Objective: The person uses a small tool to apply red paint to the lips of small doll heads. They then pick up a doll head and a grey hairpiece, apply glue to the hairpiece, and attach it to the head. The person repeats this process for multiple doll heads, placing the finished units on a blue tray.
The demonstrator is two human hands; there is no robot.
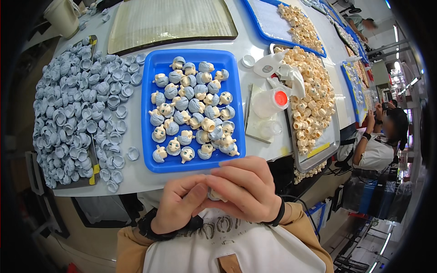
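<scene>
My left hand (pixel 178 204) and my right hand (pixel 246 187) are closed together in front of my chest, at the table's near edge. Between them they press a small doll head (pixel 215 195), mostly hidden by the fingers; only a bit of pale blue and peach shows. Just beyond my hands lies a blue tray (pixel 150 154) of doll heads (pixel 187 154) with pale blue hair, lying at various angles. To the left spreads a big heap of hollow blue hair shells (pixel 86 109). A pile of peach face parts (pixel 312 98) fills a metal tray (pixel 337 132) on the right.
Right of the blue tray stand a white squeeze bottle (pixel 268 64), crumpled tissue (pixel 291 77) and a translucent jar (pixel 266 104) with a red spot. A lined tray (pixel 173 22) sits at the back, beside another blue tray (pixel 259 27). A co-worker (pixel 382 141) sits at far right.
</scene>
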